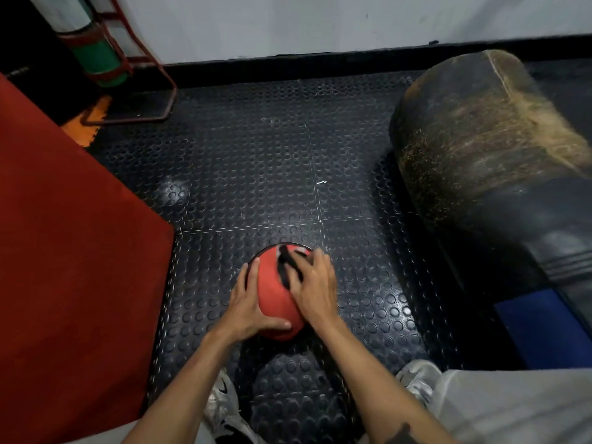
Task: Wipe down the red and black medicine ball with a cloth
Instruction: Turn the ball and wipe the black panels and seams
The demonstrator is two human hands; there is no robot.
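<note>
We see the red and black medicine ball resting on the studded black rubber floor, just ahead of the person's white sneakers and roughly midway between the red mat on the left and the worn, dark punching bag lying on the right. Both hands are on the ball, so the relation that matters is which side each one covers. The left hand cups the ball's left and near flank, fingers spread up its side and thumb wrapped along the bottom edge nearest us; we judge it to be steadying the ball. The right hand lies over the top right, fingers bent down onto a pale cloth, of which only a small patch shows past the fingertips at the ball's far upper edge. The ball's dark band runs from the far top toward us, just left of the right hand, so the wiping hand sits beside it rather than on it. The exposed red surface looks matte and slightly grainy; the sphere has no long axis, so any stroke must follow its curve. We judge the coming move to be a sweep leftward across the band and the bare red face, with the left hand keeping the ball from rolling on the raised-dot flooring.
</note>
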